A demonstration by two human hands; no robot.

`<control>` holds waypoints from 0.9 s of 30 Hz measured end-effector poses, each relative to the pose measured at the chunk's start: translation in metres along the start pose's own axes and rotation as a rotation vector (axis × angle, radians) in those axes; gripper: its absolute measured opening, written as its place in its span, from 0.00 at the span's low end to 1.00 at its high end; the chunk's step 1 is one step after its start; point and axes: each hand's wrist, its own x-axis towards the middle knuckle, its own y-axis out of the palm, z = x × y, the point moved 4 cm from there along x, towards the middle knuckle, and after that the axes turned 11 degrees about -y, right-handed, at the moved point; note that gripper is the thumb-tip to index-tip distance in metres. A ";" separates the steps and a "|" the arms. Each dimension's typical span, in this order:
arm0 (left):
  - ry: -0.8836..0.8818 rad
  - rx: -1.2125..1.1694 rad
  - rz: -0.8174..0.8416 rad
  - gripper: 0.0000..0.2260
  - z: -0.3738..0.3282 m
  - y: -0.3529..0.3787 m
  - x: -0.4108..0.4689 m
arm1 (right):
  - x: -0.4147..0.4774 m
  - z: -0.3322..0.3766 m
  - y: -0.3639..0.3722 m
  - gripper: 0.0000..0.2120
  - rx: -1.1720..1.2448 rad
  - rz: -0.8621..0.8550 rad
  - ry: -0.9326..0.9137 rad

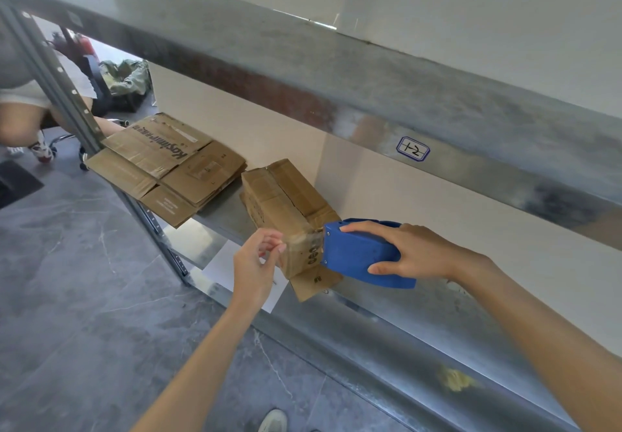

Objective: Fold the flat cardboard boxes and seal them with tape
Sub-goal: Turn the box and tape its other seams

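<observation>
On shelf (370,327), folded box (286,209) sits at front edge. Right hand (414,253) grips blue tape dispenser (356,258) against box end. Left hand (254,265) fingers (274,242) pinch tape (303,239) at box corner, likely anchoring it. Flat boxes (168,169) stacked beyond box.

We read "1-2", handwritten on a blue-bordered sticker (413,149) on the shelf beam (336,95). The flat cardboard (151,154) carries upside-down print starting "Kos"; the rest is unclear.

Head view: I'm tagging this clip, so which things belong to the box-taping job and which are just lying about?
In the job: folded box, blue tape dispenser, flat cardboard stack, left hand, right hand.
Lying about: green bag, shelf label, yellow scrap.
</observation>
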 end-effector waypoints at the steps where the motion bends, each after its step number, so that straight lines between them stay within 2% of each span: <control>1: 0.000 -0.005 0.014 0.14 0.002 0.001 0.001 | 0.000 0.000 0.000 0.34 -0.004 0.002 0.002; 5: 0.003 -0.014 0.111 0.20 0.008 0.003 0.007 | 0.001 0.002 -0.001 0.34 -0.010 0.013 0.011; 17: 0.012 0.126 0.334 0.14 0.008 0.001 0.031 | 0.002 0.004 -0.006 0.35 -0.042 -0.008 0.039; 23: 0.094 0.222 0.363 0.15 0.005 -0.002 0.043 | 0.001 0.003 -0.005 0.35 -0.074 -0.020 0.066; 27: 0.187 0.412 0.295 0.16 0.013 -0.005 0.048 | 0.001 0.004 -0.004 0.35 -0.097 -0.013 0.080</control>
